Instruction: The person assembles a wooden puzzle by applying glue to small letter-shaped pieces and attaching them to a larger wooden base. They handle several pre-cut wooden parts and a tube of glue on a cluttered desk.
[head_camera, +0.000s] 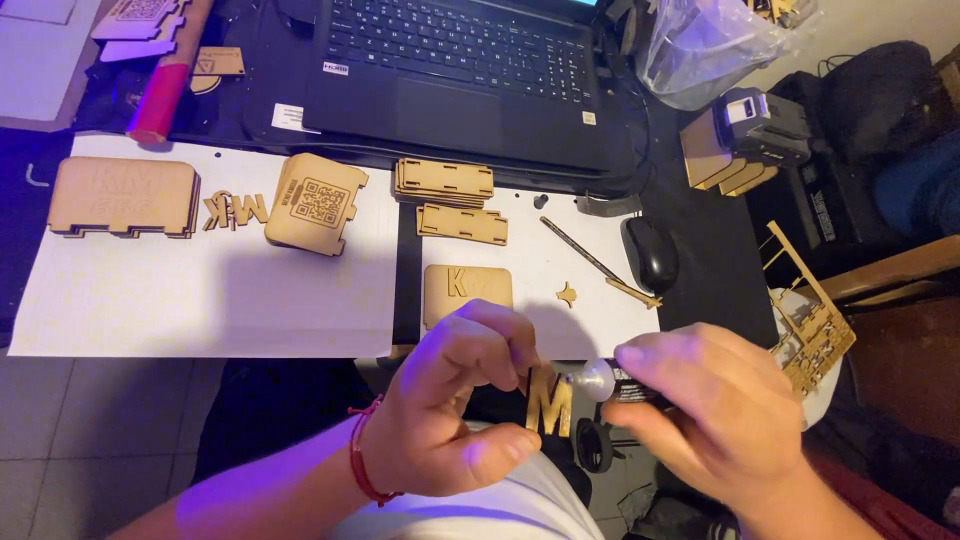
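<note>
My left hand (455, 410) pinches a small wooden cut-out letter (549, 402) between thumb and fingers, holding it upright over my lap. My right hand (715, 405) grips a small glue tube (612, 381) with a silvery neck, its tip touching the top of the letter. A red cord bracelet (362, 462) circles my left wrist. Just beyond the hands, a rectangular wooden plate (466, 291) with cut-out lettering lies on white paper.
White paper sheets (200, 290) carry stacked wooden panels (122, 196), loose cut letters (233, 210), a coded panel stack (318, 201) and slotted strips (444, 182). A laptop (460, 70), black mouse (649, 252), thin stick tool (585, 250) and wooden offcut frame (815, 330) lie around.
</note>
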